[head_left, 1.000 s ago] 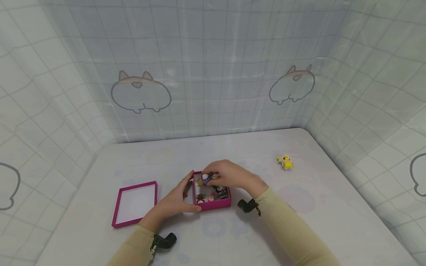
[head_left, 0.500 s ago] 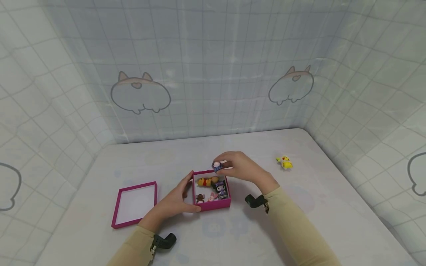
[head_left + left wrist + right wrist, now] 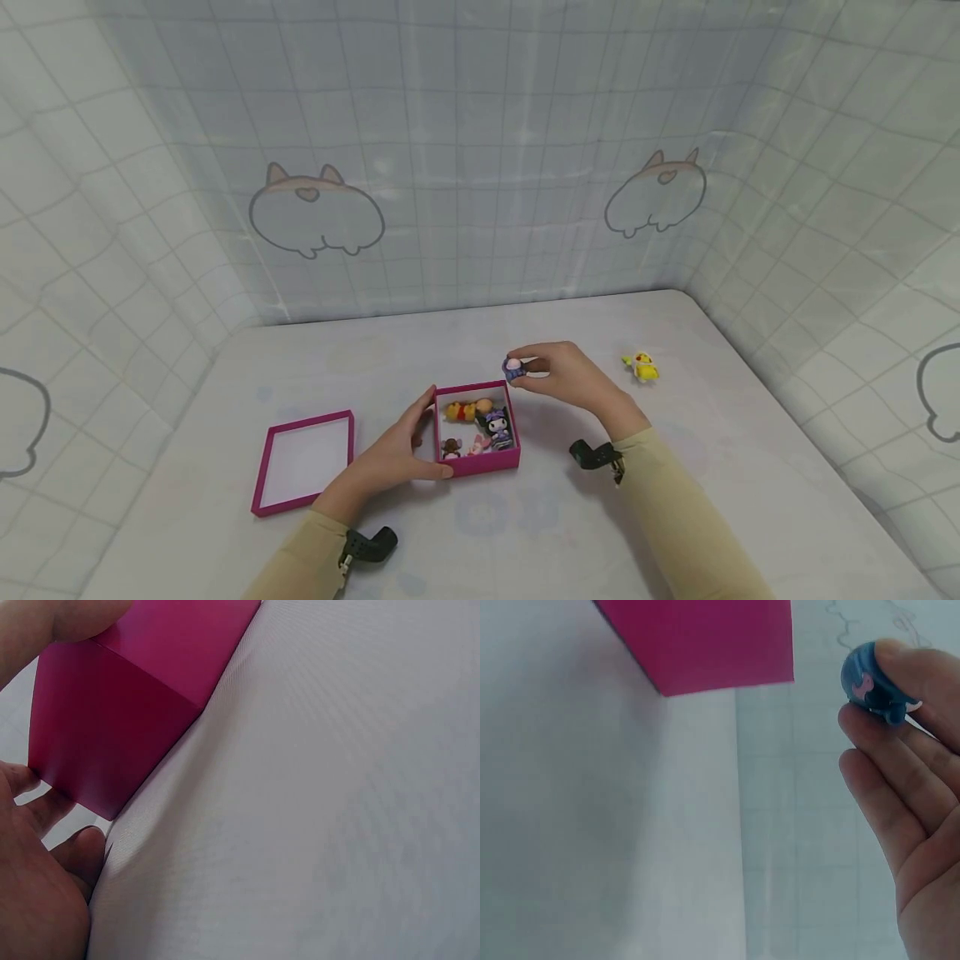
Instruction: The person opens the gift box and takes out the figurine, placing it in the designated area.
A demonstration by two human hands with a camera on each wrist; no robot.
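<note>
A small blue-purple toy figurine (image 3: pixel 513 368) with a pale top is pinched between the thumb and fingers of my right hand (image 3: pixel 566 377), held just beyond the box's back right corner. In the right wrist view the figurine (image 3: pixel 862 679) shows a pink mark on its blue side. My left hand (image 3: pixel 393 450) holds the magenta box (image 3: pixel 480 464) by its left side, thumb at the front corner and fingers toward the back. Inside lie a red-and-yellow bear figurine (image 3: pixel 461 412), a black-and-purple figurine (image 3: pixel 498 427), a pink one (image 3: pixel 477 444) and a brown one (image 3: pixel 452 447).
A magenta-rimmed lid (image 3: pixel 303 462), white inside, lies on the table left of the box. Far to the right is a yellow-and-white figurine (image 3: pixel 642 367). Grid-patterned curtains (image 3: pixel 480 167) stand along the back and both sides of the table (image 3: pixel 420 354).
My right hand has lifted the blue-purple figurine out of the box and carried it to the right, uncovering the bear figurine. The left hand has stayed on the box.
</note>
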